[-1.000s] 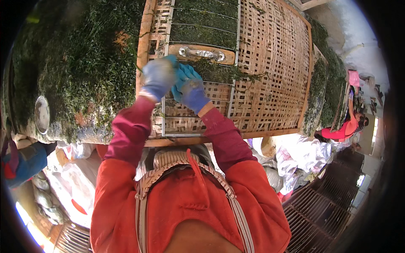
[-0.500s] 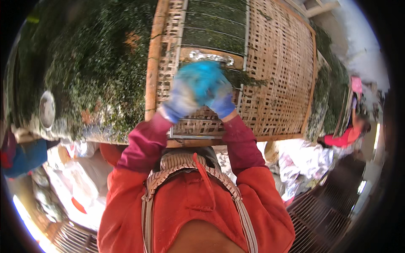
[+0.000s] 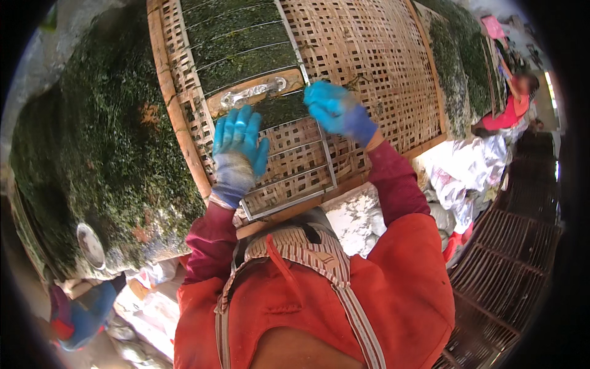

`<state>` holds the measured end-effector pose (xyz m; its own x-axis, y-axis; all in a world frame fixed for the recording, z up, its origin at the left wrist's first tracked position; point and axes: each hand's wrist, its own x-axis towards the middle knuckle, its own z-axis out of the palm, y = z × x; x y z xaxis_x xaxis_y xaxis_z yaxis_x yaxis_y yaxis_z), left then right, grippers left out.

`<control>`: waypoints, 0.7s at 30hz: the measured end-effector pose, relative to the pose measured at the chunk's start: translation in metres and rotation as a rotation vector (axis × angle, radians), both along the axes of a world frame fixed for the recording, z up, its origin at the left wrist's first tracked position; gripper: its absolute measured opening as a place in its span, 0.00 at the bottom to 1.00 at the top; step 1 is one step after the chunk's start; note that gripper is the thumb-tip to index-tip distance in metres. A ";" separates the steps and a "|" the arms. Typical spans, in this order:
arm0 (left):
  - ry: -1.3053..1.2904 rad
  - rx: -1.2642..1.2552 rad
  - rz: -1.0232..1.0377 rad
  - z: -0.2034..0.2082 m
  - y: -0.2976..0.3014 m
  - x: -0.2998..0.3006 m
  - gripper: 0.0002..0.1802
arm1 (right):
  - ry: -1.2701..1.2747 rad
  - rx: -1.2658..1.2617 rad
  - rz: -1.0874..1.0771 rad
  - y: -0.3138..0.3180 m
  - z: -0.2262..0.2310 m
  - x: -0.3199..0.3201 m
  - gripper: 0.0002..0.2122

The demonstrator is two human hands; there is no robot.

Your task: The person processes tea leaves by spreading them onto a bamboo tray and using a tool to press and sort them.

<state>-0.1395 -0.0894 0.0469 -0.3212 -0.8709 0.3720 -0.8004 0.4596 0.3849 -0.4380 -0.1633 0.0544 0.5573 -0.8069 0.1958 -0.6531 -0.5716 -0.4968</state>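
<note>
My left hand (image 3: 238, 144), in a blue and white glove, lies flat with its fingers outstretched over the left side of a metal frame (image 3: 294, 202) divided by thin crossbars. Its fingertips are just below a wooden block (image 3: 296, 79) with a shiny metal handle (image 3: 252, 92). Just outside the frame's right rail is my right hand (image 3: 335, 111), gloved alike, with curled fingers; whatever they hold is hidden. Dark green shredded leaf (image 3: 246, 58) fills the frame's far sections and part of one below the block. Bare weave shows through the near sections.
Beneath the frame is a woven bamboo tray (image 3: 381, 74) with wooden edges. A broad heap of green leaf (image 3: 104, 141) covers the left, with a round metal dish (image 3: 91, 246) at its near edge. One person (image 3: 513, 107) is at far right, another (image 3: 80, 313) at lower left.
My hands were together over a blurred clump above the frame; now they are apart, the left flat, the right over the right rail. Leaf now lies below the block. The view has turned.
</note>
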 end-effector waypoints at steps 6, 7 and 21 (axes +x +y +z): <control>-0.108 0.172 -0.245 -0.025 -0.039 -0.073 0.32 | 0.181 -0.128 -0.129 -0.018 -0.020 -0.009 0.25; -0.135 0.234 -0.246 -0.026 -0.045 -0.080 0.33 | 0.212 -0.103 -0.131 -0.020 -0.021 0.000 0.24; 0.217 -0.247 -0.054 -0.023 -0.012 -0.007 0.21 | 0.259 -0.620 0.125 -0.003 0.001 0.016 0.15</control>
